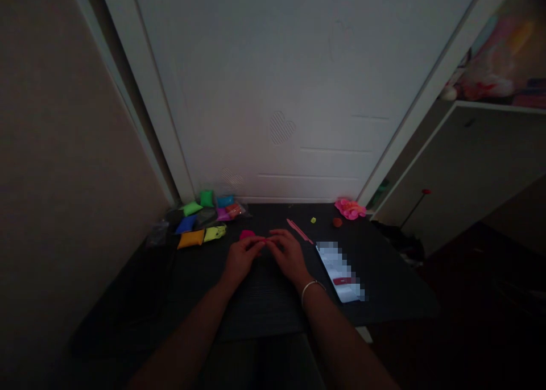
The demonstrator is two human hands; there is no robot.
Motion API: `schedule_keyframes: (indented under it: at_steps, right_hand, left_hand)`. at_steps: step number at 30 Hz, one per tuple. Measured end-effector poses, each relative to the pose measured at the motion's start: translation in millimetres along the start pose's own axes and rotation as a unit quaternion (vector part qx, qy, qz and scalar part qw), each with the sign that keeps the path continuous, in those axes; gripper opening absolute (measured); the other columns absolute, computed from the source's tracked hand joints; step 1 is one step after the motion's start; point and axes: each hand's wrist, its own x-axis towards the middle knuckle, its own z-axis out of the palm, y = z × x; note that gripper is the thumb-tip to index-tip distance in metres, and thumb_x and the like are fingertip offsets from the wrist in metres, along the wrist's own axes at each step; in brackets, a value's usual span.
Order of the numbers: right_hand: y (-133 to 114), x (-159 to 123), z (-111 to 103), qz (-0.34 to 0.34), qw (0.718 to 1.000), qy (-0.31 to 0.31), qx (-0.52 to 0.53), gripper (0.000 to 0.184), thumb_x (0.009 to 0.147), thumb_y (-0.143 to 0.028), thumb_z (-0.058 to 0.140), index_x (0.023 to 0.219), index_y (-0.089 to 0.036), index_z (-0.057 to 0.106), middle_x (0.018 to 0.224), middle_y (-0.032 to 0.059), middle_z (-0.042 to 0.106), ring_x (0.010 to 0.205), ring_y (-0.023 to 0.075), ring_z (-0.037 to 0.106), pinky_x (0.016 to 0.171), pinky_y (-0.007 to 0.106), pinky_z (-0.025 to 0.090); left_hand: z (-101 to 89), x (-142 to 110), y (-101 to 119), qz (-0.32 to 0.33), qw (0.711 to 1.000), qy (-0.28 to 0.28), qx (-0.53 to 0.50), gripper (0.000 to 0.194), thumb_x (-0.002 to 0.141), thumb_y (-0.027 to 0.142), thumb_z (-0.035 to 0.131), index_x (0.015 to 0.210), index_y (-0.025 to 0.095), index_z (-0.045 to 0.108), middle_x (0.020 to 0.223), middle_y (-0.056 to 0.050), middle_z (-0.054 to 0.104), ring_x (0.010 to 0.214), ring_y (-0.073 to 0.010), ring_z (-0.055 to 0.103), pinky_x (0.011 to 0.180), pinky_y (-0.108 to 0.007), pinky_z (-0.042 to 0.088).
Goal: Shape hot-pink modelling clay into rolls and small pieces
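My left hand (239, 260) and my right hand (290, 258) meet fingertip to fingertip over the dark table. Both are closed in a pinch on a small piece of pink modelling clay (265, 240), mostly covered by the fingers. Just behind my left hand lies a bright pink packet (246, 234), partly hidden by it. Two slim pink tools (299, 231) rest beyond my right hand. Farther off are a small yellow-green bit (313, 220) and a round reddish-brown lump (337, 222).
Several coloured packets, among them an orange packet (190, 239) and a blue packet (186, 224), lie at the back left. A lit phone (336, 265) lies right of my right hand. A crumpled pink item (350, 208) sits back right. A white panel (273, 94) rises behind the table.
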Motion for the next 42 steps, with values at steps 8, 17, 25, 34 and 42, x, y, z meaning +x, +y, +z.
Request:
schedule_keyframes:
  at_steps: [8, 17, 25, 34, 42]
  right_hand:
    - [-4.0, 0.6, 0.0, -0.006, 1.000, -0.015, 0.017, 0.012, 0.078, -0.022, 0.052, 0.084, -0.022, 0.063, 0.092, 0.0043, 0.060, 0.087, 0.0150, 0.055, 0.077, 0.029, 0.044]
    - [-2.5, 0.8, 0.2, 0.008, 0.999, -0.004, 0.033, 0.011, 0.078, -0.023, 0.051, 0.079, -0.021, 0.063, 0.091, 0.0043, 0.060, 0.082, 0.0140, 0.057, 0.068, 0.026, 0.046]
    - [-3.0, 0.7, -0.9, 0.020, 0.999, -0.007, 0.035, 0.013, 0.078, -0.024, 0.052, 0.076, -0.021, 0.064, 0.092, 0.0049, 0.060, 0.082, 0.0143, 0.057, 0.068, 0.026, 0.047]
    - [-4.1, 1.0, -0.3, 0.018, 1.000, -0.009, 0.023, 0.010, 0.077, -0.023, 0.053, 0.074, -0.020, 0.062, 0.090, 0.0047, 0.060, 0.082, 0.0144, 0.057, 0.069, 0.027, 0.046]
    - [-3.6, 0.4, 0.5, 0.013, 0.999, -0.014, 0.028, 0.010, 0.077, -0.023, 0.054, 0.079, -0.020, 0.063, 0.090, 0.0045, 0.060, 0.084, 0.0143, 0.056, 0.073, 0.027, 0.045]
  left_hand:
    - [0.5, 2.2, 0.0, -0.008, 0.999, 0.020, -0.024, 0.023, 0.058, 0.027, 0.069, 0.080, 0.018, 0.067, 0.078, -0.001, 0.064, 0.069, -0.0157, 0.057, 0.058, -0.025, 0.047]
    - [1.3, 0.2, 3.5, -0.006, 0.999, 0.000, -0.031, 0.017, 0.059, 0.026, 0.068, 0.074, 0.019, 0.069, 0.073, -0.001, 0.064, 0.066, -0.0150, 0.056, 0.063, -0.026, 0.046]
    - [0.2, 2.8, -2.3, -0.001, 1.000, -0.002, 0.000, 0.019, 0.058, 0.025, 0.068, 0.076, 0.019, 0.068, 0.073, -0.001, 0.064, 0.069, -0.0164, 0.057, 0.067, -0.027, 0.043]
    - [0.6, 0.3, 3.0, 0.037, 0.997, 0.006, 0.069, 0.013, 0.062, 0.027, 0.065, 0.073, 0.021, 0.067, 0.073, -0.002, 0.064, 0.073, -0.0188, 0.058, 0.071, -0.029, 0.042]
    - [-0.4, 0.9, -0.7, 0.088, 0.990, -0.007, 0.106, 0.017, 0.067, 0.027, 0.058, 0.079, 0.020, 0.067, 0.079, -0.002, 0.066, 0.076, -0.0177, 0.059, 0.074, -0.030, 0.045]
